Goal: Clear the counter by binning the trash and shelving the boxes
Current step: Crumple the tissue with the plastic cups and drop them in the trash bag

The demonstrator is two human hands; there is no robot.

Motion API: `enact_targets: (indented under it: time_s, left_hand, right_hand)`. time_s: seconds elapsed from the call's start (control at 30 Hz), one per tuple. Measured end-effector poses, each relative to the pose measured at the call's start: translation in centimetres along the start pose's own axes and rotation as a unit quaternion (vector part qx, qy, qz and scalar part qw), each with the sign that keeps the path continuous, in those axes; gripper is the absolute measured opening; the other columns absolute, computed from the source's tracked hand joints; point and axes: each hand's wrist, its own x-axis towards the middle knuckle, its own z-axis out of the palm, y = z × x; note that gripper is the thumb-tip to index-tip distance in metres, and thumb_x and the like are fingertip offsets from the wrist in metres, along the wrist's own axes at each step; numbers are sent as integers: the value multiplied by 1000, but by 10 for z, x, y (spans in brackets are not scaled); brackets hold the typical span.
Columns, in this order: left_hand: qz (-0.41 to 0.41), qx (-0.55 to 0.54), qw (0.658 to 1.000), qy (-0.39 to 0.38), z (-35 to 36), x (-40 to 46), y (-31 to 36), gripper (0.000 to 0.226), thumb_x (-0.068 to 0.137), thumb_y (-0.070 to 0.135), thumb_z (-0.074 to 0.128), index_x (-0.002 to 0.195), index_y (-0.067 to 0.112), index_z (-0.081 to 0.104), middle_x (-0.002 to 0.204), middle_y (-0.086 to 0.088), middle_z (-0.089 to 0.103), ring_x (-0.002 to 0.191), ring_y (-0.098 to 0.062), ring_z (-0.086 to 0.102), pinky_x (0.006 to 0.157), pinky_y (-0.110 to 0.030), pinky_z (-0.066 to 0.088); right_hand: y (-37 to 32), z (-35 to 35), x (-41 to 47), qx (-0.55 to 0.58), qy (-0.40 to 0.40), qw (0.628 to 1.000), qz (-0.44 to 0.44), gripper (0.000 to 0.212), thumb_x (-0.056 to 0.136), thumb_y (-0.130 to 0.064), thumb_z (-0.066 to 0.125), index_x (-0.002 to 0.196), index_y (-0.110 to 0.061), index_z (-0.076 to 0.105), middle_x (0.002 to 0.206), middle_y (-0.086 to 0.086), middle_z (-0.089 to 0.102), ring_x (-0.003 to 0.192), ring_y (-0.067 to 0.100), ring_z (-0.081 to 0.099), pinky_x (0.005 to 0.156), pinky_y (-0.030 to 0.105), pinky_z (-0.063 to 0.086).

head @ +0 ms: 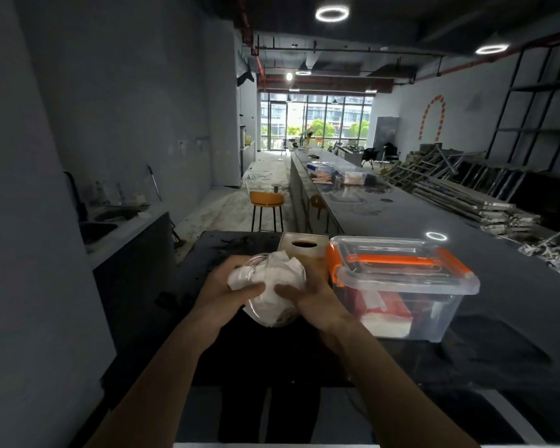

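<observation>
A clear plastic container stuffed with crumpled white paper trash (274, 294) is held above the near end of the dark counter (466, 360). My left hand (227, 287) grips its left side and my right hand (311, 294) grips its right side, thumbs on top. Right beside my right hand stands a clear storage box with an orange-latched lid (398, 286), holding red and white items. Just behind the trash sits a brown tissue box (303, 248) with an oval opening on top.
More clear boxes (340, 177) lie farther along the long counter. An orange stool (267, 206) stands in the aisle to the left. A sink counter (117, 224) lines the left wall. Metal shelf frames (466, 189) are piled at the right.
</observation>
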Motion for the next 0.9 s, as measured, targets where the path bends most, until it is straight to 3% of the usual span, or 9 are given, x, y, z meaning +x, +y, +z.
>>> enact_targets:
  time_s: [0.1,0.2,0.27,0.47,0.57,0.63,0.73,0.8,0.9]
  left_hand:
    - [11,-5,999,33,-9,-14,1,45,72,8,79,116,11,69,117,-8,75,112,-29,69,93,-46,56]
    - [2,6,998,64,-21,-32,5,39,78,-5,76,113,9,69,112,-7,76,105,-26,71,80,-32,59]
    - [5,12,996,83,-32,-45,11,38,78,-7,76,112,9,70,108,-5,77,100,-22,72,74,-28,59]
    - [7,34,988,150,-92,-94,36,35,76,-3,80,106,11,70,112,-6,75,103,-28,73,86,-48,61]
    - [19,51,978,203,-134,-133,48,39,71,7,86,105,13,69,116,-6,74,103,-27,73,83,-53,61]
    - [20,63,968,243,-164,-165,58,40,71,8,85,106,8,67,116,-6,74,98,-23,73,82,-48,61]
    - [15,96,948,303,-215,-218,73,36,74,-2,84,105,4,66,98,7,77,92,-18,71,75,-27,60]
    - [10,121,934,335,-248,-257,82,38,72,3,87,104,6,66,89,12,75,86,-8,70,69,-18,57]
    - [1,167,909,381,-289,-314,99,38,74,3,85,108,4,66,96,8,71,75,8,66,64,-10,52]
  right_hand:
    - [-2,4,-7,3,-19,1000,-1,37,86,-7,76,109,-34,63,102,-14,74,93,0,72,75,18,58]
    - [-7,20,-17,-3,-22,1000,3,44,82,-10,81,121,-20,64,113,2,75,107,21,72,92,39,60]
    - [-10,35,-23,-6,-17,1000,4,46,79,-12,83,120,-18,62,114,6,74,106,25,72,94,49,59]
    - [-31,101,-41,-16,-52,998,-21,44,78,-10,83,116,-20,63,109,4,73,99,23,73,84,51,63]
    - [-42,151,-55,-26,-86,995,-33,40,78,-7,83,112,-15,64,106,7,74,98,24,73,83,52,63]
    - [-46,191,-66,-26,-120,992,-39,36,78,-6,82,109,-13,65,105,11,75,98,27,74,81,52,63]
    - [-53,257,-91,-26,-186,981,-45,37,77,-10,82,109,-17,65,107,8,76,98,24,74,77,43,64]
    - [-59,302,-112,-43,-218,973,-61,41,68,-22,83,104,-21,65,105,7,76,98,24,74,84,48,63]
    - [-62,366,-142,-44,-266,960,-73,41,65,-25,83,101,-18,64,103,13,75,97,32,73,86,51,61]
